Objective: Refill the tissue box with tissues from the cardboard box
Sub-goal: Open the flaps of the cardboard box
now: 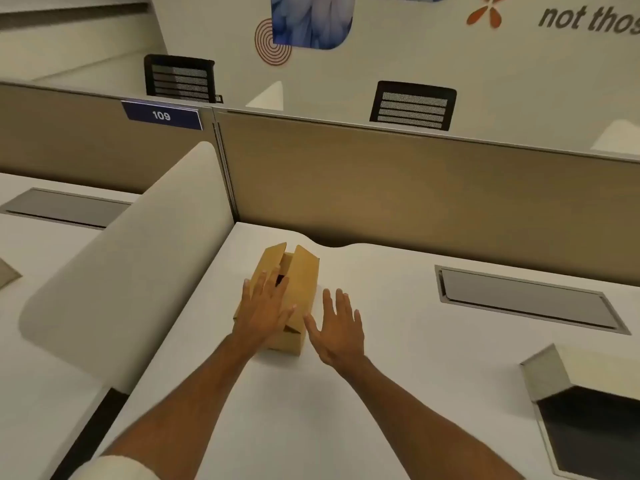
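A small brown cardboard box (302, 278) stands on the white desk (277, 410), its top flaps partly raised with a dark gap between them. My left hand (265, 308) lies flat on the box's left flap, fingers spread. My right hand (337, 327) hovers just right of the box, fingers apart, holding nothing, its thumb close to the box's right side. At the lower right stands a pale open-topped box with a dark inside (568, 372), which may be the tissue box. No tissues are visible.
A tan partition (415, 181) closes the desk's far side, and a curved white divider (138, 258) stands on the left. A grey cable hatch (526, 299) is set into the desk at the right. Two black chairs (412, 105) stand beyond the partition.
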